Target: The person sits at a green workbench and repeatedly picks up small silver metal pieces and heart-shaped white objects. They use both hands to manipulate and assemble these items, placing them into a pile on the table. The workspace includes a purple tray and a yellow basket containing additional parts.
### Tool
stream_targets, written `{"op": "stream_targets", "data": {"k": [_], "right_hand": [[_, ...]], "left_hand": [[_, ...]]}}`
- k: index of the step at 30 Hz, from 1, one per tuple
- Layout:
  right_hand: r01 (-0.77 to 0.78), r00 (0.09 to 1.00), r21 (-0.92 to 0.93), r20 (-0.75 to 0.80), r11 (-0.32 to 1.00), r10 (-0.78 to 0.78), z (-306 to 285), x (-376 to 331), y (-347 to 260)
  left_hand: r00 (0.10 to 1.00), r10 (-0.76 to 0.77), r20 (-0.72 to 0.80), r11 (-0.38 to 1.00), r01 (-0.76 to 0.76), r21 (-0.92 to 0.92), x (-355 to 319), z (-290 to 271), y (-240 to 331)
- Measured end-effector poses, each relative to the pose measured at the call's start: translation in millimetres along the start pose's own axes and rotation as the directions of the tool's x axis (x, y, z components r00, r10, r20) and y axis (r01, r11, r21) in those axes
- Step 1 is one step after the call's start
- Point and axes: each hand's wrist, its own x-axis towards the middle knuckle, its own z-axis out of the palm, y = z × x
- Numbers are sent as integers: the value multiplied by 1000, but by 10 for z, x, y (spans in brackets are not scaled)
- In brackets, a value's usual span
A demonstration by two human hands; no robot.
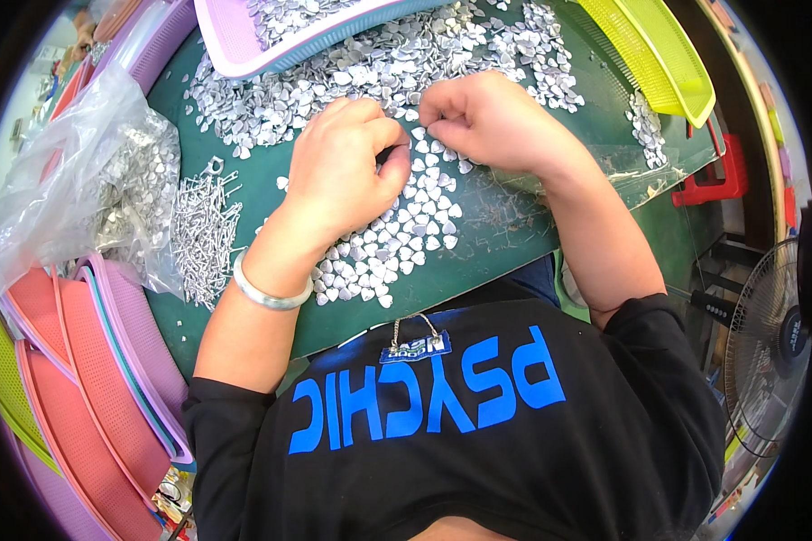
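Note:
Small silver heart-shaped pieces [406, 236] lie loosely spread on the green tabletop [492, 225] below my hands. A far larger heap of the same hearts [370, 90] covers the table beyond them. My left hand [350, 162], with a silver bangle on the wrist, is closed over the border between heap and spread; its fingertips are turned down and hidden. Just to its right, my right hand [492, 122] is closed with thumb and forefinger together near the heap's edge. Whatever either hand pinches does not show. A small gap separates the two hands.
A clear plastic bag of silver pieces [135, 185] and a pile of thin metal pins [205, 236] lie at left. A pink-and-blue basket [289, 47] stands on the heap; a lime basket [654, 59] is far right. Stacked baskets [90, 370] lean lower left; a fan [767, 334] stands right.

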Motion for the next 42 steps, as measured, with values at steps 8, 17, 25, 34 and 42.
{"op": "stream_targets", "data": {"k": [8, 17, 25, 34, 42], "right_hand": [[2, 995, -45, -100, 999, -6, 7, -20, 76], [-23, 998, -123, -68, 992, 15, -10, -19, 76], [-3, 999, -169, -49, 986, -5, 15, -7, 77], [54, 994, 10, 97, 998, -55, -95, -28, 93], [24, 998, 95, -64, 995, -18, -216, -100, 206]], "left_hand": [[998, -22, -51, 1000, 23, 5, 12, 22, -2], [999, -39, -4, 996, 39, 75, 82, 37, 32], [990, -141, 31, 990, 140, 22, 164, 119, 99], [992, -97, 75, 994, 93, 54, 95, 29, 105], [997, -62, 49, 998, 62, 1, 52, -33, 72]]}}
